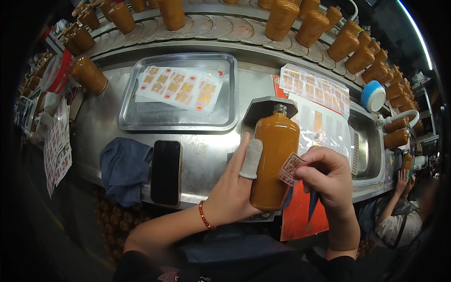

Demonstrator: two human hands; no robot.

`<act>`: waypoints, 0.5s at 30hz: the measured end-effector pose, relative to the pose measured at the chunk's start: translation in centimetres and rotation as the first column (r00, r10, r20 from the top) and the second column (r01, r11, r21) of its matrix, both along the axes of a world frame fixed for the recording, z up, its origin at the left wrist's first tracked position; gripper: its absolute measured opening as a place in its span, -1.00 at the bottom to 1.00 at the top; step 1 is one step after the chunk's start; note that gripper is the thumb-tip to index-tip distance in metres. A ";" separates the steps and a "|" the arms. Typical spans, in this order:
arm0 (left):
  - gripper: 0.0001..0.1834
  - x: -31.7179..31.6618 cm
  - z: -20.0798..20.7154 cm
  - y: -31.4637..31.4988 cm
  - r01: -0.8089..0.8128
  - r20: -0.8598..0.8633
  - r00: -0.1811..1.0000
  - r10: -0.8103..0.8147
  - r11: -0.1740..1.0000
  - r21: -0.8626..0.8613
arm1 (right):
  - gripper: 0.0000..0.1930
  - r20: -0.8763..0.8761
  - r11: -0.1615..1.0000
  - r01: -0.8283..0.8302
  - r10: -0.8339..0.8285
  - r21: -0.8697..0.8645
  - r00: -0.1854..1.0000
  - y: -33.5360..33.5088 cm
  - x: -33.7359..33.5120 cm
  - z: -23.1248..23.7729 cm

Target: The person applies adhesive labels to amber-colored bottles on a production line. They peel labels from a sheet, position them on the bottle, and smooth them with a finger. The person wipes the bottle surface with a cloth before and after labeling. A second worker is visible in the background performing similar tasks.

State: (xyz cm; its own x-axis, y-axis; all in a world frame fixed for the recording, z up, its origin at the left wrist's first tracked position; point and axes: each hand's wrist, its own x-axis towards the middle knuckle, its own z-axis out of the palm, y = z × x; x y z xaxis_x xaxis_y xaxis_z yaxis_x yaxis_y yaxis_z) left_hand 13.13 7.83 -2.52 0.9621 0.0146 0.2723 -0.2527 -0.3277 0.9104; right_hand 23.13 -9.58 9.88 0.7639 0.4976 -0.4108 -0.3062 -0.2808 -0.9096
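Note:
A glossy amber-brown bottle point(276, 141) with a clear glass neck leans in front of me, base toward me. My left hand point(235, 188) grips it along its left side; a grey cloth finger cover point(252, 159) sits on one finger. Between thumb and forefinger, my right hand point(326, 176) pinches a small label point(290, 170) with dark characters, at the bottle's lower right side. Below that hand a dark blue pointed thing point(313, 205) sticks out; whether the hand holds it is hidden. A grey metal rest point(249, 113) stands behind the bottle.
A metal tray point(124, 113) with gold label sheets point(181, 89) lies at the far left. Nearer are a blue cloth point(124, 167) and a phone point(166, 172). More label sheets point(314, 87) and a sink point(373, 145) are at right. Several brown bottles point(282, 19) stand on a conveyor point(225, 28) behind.

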 end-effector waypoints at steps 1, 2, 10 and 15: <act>0.30 0.2 0.1 0.0 0.048 -0.013 0.999 -0.048 0.999 -0.003 | -0.85 0.001 1.000 0.017 -0.017 0.000 1.000 0.1 0.2 -0.4; 0.40 0.4 0.2 0.1 0.096 -0.025 0.995 -0.096 0.995 -0.008 | -0.84 0.003 0.999 0.033 -0.033 0.001 0.999 0.3 0.5 -1.1; 0.36 0.1 1.0 1.6 0.148 -0.054 0.987 -0.150 0.988 -0.040 | -0.78 0.231 0.997 0.014 0.004 -0.074 0.973 0.6 1.0 -3.5; 0.32 2.3 -0.2 1.8 0.043 -0.250 0.947 -0.201 0.852 -0.522 | -0.72 0.364 0.988 0.014 0.043 -0.153 0.930 1.1 1.1 -3.6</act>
